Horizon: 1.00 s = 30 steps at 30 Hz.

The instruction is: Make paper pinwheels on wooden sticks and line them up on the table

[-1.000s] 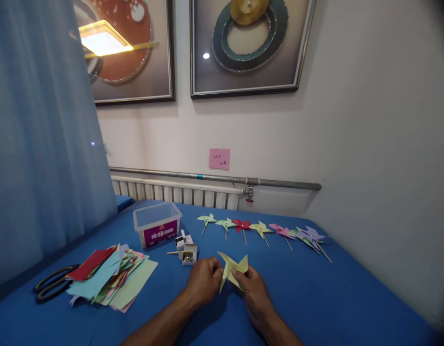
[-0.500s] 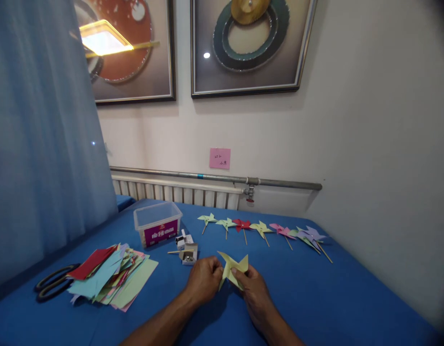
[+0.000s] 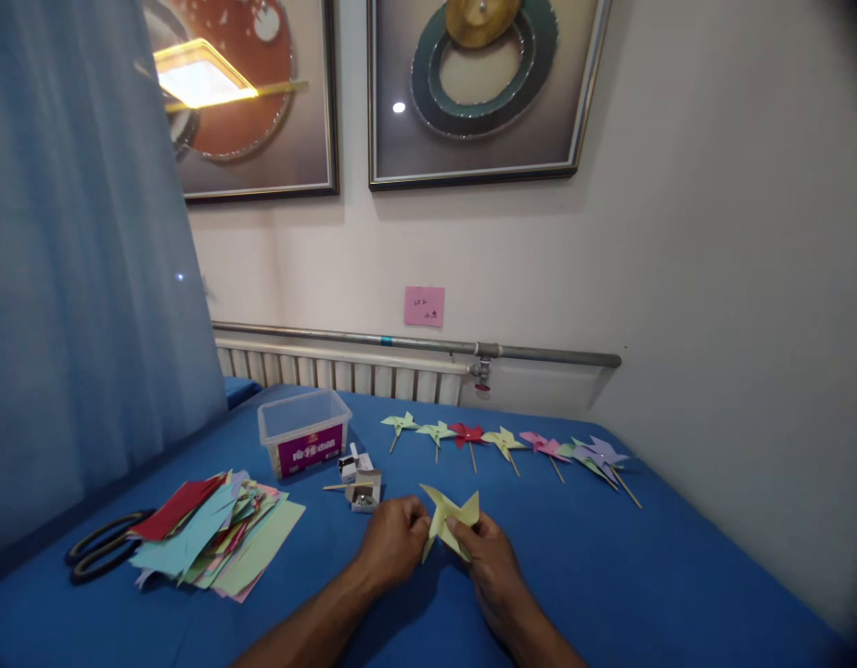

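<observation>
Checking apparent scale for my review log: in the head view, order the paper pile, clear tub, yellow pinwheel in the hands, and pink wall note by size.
By apparent size, largest first:
1. paper pile
2. clear tub
3. held yellow pinwheel
4. pink wall note

A blue cloth covers the table [image 3: 609, 575]. At its left side lie scissors [image 3: 87, 563], dark handles outward, their other end hidden by a loose heap of paper [image 3: 212, 547] in red, light blue, green and pink. Behind the heap stands a clear plastic tub [image 3: 310, 452] with a purple label. Just right of the tub sit two small boxes, a white box [image 3: 349, 471] and, nearer, an open box [image 3: 365, 501] with a thin stick [image 3: 337, 486] beside it. Along the back right runs a row of pinwheels [image 3: 466, 434] on sticks: three pale green, one red, one yellow, one pink, one purple, the last overlapping its green neighbour.
</observation>
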Each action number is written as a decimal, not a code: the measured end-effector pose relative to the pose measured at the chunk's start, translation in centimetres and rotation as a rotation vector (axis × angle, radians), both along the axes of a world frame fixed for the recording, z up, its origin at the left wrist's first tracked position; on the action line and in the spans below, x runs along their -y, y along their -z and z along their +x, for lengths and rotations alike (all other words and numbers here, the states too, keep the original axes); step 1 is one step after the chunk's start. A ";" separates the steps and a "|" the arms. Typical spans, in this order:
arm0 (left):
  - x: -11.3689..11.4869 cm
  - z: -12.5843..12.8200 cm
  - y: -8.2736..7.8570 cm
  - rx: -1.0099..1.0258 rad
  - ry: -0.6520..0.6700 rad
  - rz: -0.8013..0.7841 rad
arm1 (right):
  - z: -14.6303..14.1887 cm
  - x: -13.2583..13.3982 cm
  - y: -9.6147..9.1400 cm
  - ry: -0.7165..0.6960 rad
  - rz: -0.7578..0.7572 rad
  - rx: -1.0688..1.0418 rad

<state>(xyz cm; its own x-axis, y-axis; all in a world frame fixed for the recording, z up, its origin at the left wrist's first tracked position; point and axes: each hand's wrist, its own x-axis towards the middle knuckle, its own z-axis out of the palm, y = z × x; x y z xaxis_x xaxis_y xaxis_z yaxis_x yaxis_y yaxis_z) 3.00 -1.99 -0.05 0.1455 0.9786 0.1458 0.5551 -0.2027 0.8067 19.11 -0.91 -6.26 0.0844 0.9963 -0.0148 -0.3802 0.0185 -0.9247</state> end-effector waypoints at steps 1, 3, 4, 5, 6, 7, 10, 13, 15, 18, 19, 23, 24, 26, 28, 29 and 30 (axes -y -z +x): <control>0.0 0.0 0.0 -0.003 -0.001 -0.002 | 0.0 0.0 -0.1 -0.001 0.001 0.001; 0.1 0.1 -0.1 -0.006 0.002 0.005 | 0.0 0.1 -0.2 0.000 0.001 0.009; 0.1 0.1 -0.1 -0.006 0.003 0.008 | 0.0 0.1 -0.2 0.001 -0.001 0.016; 0.1 0.1 -0.2 -0.006 0.002 0.008 | 0.0 0.1 -0.2 0.003 0.000 0.023; 0.2 0.1 -0.1 -0.007 0.003 0.007 | 0.0 0.1 -0.2 0.009 0.001 0.028; 0.2 0.1 -0.1 -0.007 0.001 0.004 | 0.0 0.1 -0.1 0.013 0.003 0.033; 0.1 0.2 0.0 0.008 -0.006 0.002 | 0.0 0.0 0.0 0.013 0.010 0.037; 0.1 0.3 0.1 0.020 -0.010 0.013 | 0.0 0.1 0.0 0.003 0.006 0.034; 0.1 0.3 0.2 0.021 -0.006 0.014 | 0.0 0.1 0.0 0.011 0.004 0.027; 0.2 0.4 0.2 0.023 -0.002 0.026 | 0.0 -0.1 0.2 0.024 0.015 0.020; 0.2 0.4 0.2 0.022 -0.002 0.034 | 0.0 -0.2 0.3 0.032 0.018 0.019; 0.2 0.5 0.3 0.023 -0.011 0.038 | 0.0 -0.2 0.3 0.042 0.022 0.033; 0.2 0.5 0.4 0.026 -0.013 0.032 | 0.0 -0.2 0.2 0.036 0.024 0.036; 0.2 0.5 0.4 0.029 -0.012 0.030 | 0.1 0.0 -0.2 0.017 0.032 0.041; 0.2 0.5 0.4 0.029 -0.009 0.038 | 0.0 0.2 -0.5 0.009 0.035 0.039; 0.2 0.5 0.5 0.029 -0.009 0.041 | 0.0 0.2 -0.6 0.010 0.033 0.039; 0.3 0.5 0.5 0.032 -0.010 0.043 | 0.0 0.2 -0.6 0.012 0.029 0.040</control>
